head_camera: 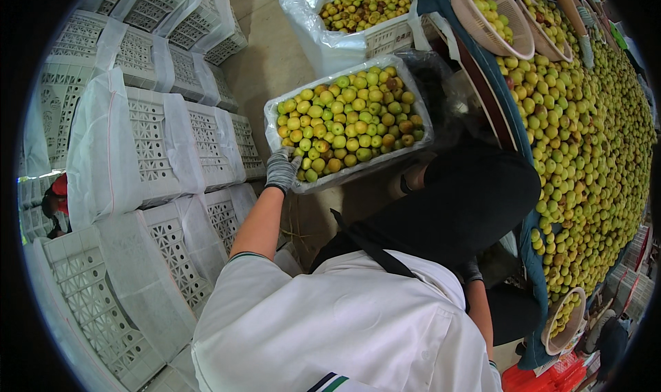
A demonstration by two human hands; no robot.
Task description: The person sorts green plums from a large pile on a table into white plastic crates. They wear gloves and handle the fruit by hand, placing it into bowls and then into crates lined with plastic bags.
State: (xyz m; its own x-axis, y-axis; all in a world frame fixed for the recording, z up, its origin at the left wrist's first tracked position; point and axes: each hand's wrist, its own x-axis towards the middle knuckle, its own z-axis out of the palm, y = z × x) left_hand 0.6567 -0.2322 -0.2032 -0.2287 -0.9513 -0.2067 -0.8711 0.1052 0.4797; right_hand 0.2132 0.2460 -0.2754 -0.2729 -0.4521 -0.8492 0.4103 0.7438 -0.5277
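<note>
A crate (356,171) lined with clear plastic sits on the floor before me, filled with yellow-green fruits (343,116) that look like jujubes, some with brown patches. My left hand (283,170), in a grey knit glove, grips the crate's near left corner, its thumb over the plastic-covered rim. My right hand (471,271), gloved too, is low beside my thigh under the table edge. Shadow and my clothing hide most of its fingers, so what it holds cannot be made out.
Stacked white plastic crates (165,128) with white liners line my left. Ahead stands another lined crate (390,41) of browner fruit. On my right, a table with blue cloth edging (528,237) bears loose fruit and baskets (493,17). Another person's gloved hand (586,51) reaches over it.
</note>
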